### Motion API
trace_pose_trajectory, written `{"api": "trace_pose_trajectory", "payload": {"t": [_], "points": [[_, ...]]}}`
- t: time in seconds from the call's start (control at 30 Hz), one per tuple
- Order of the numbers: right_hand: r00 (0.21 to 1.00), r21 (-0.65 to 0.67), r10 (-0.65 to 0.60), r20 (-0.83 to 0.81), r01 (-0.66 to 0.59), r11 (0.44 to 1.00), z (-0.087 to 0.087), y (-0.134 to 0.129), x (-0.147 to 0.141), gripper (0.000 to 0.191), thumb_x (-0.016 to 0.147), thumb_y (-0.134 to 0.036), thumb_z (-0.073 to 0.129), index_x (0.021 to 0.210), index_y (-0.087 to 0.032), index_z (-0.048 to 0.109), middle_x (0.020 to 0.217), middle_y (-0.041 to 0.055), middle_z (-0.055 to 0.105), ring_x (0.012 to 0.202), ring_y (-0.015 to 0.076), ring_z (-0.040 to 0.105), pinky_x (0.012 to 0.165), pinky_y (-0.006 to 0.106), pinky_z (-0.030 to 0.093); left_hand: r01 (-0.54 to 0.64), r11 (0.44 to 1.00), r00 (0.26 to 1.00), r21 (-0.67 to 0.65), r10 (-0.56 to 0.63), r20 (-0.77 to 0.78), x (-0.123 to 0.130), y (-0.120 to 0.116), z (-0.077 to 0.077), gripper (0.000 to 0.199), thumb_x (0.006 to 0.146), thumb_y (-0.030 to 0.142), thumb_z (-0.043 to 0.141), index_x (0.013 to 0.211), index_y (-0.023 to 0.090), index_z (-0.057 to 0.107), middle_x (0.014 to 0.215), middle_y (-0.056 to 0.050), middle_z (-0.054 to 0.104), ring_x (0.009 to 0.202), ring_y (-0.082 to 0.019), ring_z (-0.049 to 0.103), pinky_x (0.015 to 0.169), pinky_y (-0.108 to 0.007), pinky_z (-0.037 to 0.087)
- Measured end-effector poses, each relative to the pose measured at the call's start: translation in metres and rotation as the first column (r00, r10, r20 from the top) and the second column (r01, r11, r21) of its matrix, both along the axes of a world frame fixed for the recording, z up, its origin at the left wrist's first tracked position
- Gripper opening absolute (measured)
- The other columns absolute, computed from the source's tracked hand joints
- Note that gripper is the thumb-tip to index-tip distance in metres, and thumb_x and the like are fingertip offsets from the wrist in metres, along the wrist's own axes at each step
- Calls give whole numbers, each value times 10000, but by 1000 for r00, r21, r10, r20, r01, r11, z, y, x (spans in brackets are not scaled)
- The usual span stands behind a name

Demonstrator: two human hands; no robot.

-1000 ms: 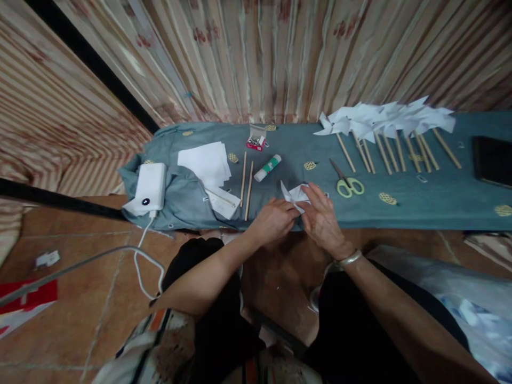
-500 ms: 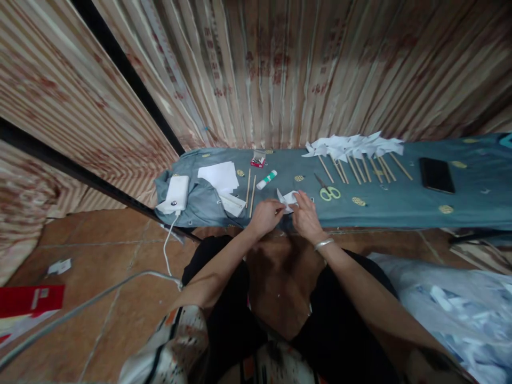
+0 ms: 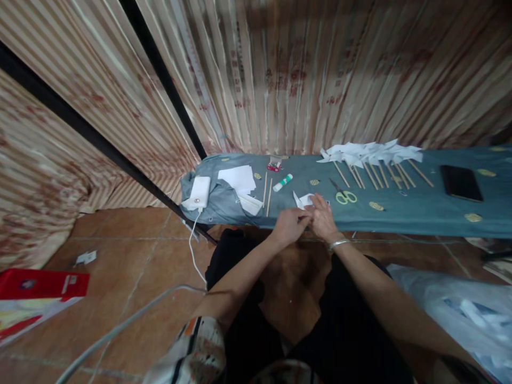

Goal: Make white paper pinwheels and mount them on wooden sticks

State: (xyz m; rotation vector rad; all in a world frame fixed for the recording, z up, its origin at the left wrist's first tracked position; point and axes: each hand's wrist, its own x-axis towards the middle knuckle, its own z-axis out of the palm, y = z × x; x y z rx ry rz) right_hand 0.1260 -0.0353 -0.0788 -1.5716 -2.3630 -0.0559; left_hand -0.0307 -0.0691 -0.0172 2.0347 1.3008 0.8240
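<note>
The right hand (image 3: 322, 220) is holding part-folded paper (image 3: 306, 200), the left hand (image 3: 291, 225) gripping something unclear; pinwheels (image 3: 372, 153) are lying assembled, two sticks (image 3: 269, 197) bare.

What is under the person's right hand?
Folded white paper sticks out beside the right hand, apparently running partly beneath it; whatever the hand covers cannot be seen.
</note>
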Motion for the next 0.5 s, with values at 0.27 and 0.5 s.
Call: {"api": "trace_pose_trajectory", "payload": {"t": [0.27,0.5], "points": [[990,-54,-129,-51,126,991,6,2,-5,400,804,-114,408,1072,-134,704,1411,164,508,1386,327,332,1007,515,413,-46,996,996,-81,52,73,-34,21,-26,210,830,118,573,915,179,754,973,-44,761,877,-172,701,849,-279,537],[994,-123,-105,28,108,987,15,4,-8,390,807,-113,412,1073,-122,697,1427,166,491,1401,337,303,1026,536,386,-60,994,991,-94,70,112,-52,42,-32,188,837,133,588,918,174,753,969,-60,760,885,-169,703,838,-280,541]]}}
